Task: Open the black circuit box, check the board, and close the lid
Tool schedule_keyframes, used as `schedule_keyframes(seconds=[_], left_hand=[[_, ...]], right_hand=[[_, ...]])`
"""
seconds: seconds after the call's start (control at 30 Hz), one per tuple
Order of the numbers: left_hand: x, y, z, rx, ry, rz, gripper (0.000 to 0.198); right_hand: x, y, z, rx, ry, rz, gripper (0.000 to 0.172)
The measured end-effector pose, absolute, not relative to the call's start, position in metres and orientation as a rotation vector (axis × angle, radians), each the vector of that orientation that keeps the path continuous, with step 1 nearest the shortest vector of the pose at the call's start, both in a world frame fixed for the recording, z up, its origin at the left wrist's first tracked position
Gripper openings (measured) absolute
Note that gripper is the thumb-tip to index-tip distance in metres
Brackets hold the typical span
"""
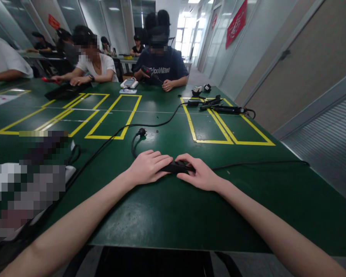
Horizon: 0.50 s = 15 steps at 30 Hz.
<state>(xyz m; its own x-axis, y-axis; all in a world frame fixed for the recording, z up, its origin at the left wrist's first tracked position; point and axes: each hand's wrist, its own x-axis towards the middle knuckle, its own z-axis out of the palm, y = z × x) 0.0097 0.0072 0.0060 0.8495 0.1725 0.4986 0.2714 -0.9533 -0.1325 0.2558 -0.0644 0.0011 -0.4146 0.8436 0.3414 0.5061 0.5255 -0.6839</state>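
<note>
A black power adapter (174, 167), a long narrow block, lies low over the green table in front of me. My left hand (150, 166) covers its left end, the fingers laid over the top and the thumb along the near side. Thumb and fingers of my right hand (197, 171) curve around its right end, where a cord seems to enter. A short cord with a black plug (142, 132) runs under my left hand. To the right, a thin black cord (259, 163) leads from behind my right hand to the table edge. Both palms hide part of the adapter.
Yellow tape rectangles (103, 137) mark the green table (161, 215). A long black cable (150, 125) crosses it to a bundle of black tools (222, 109). At left lies a blurred-out pile (25, 196). Across sits a co-worker (167, 65) holding a dark tool.
</note>
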Motion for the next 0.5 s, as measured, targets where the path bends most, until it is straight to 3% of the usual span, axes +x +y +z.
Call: schedule_keyframes(seconds=[0.13,0.27,0.37,0.5], left_hand=[[0.013,0.006,0.008,-2.766,-0.292,-0.816,0.032],[0.016,0.002,0.011,-2.674,-0.308,-1.047,0.034],[0.016,0.000,0.012,-2.621,-0.304,-1.152,0.043],[0.016,0.002,0.008,-2.742,-0.227,-1.096,0.033]], right_hand=[[0.255,-0.065,0.002,-1.081,-1.862,1.053,0.036],[0.257,-0.061,0.005,-1.040,-1.566,1.212,0.041],[0.270,-0.055,0.018,-1.034,-1.292,1.241,0.046],[0.307,-0.049,0.044,-1.015,-0.968,1.017,0.053]])
